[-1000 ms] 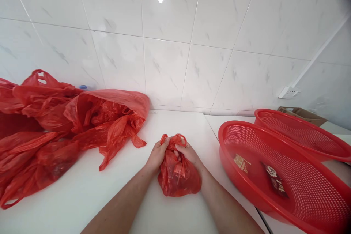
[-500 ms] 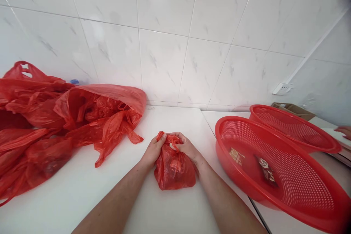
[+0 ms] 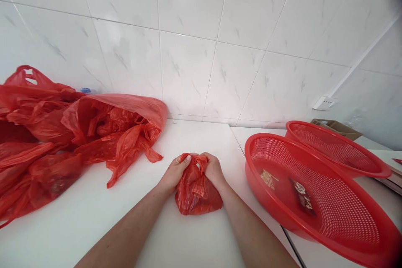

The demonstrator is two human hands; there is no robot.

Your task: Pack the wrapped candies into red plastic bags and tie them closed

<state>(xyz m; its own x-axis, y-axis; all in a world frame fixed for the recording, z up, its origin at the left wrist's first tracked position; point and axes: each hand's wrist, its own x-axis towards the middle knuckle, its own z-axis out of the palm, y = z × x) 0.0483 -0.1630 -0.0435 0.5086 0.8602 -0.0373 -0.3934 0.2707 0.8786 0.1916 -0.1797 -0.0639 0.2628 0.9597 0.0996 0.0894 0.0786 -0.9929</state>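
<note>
A small red plastic bag [image 3: 198,197] sits on the white table in front of me, rounded out by contents I cannot make out. My left hand [image 3: 176,171] pinches the gathered top of the bag on its left side, thumb uppermost. On the other side, my right hand [image 3: 215,171] is closed on the bag's top, its fingertips partly hidden. Between the two hands the plastic is bunched and twisted, with a small gap showing through it.
To the left lies a large heap of red plastic bags [image 3: 122,100], with a blue cap [image 3: 85,90] behind it. At right stands a red basket [image 3: 282,213] holding two small packets; a second red basket [image 3: 373,172] and a brown box [image 3: 353,134] are behind. A socket [image 3: 325,103] is on the tiled wall.
My right hand has closed more tightly on the bag's top, its fingers now curled in. Another person's hand at the far right edge has gone out of view.
</note>
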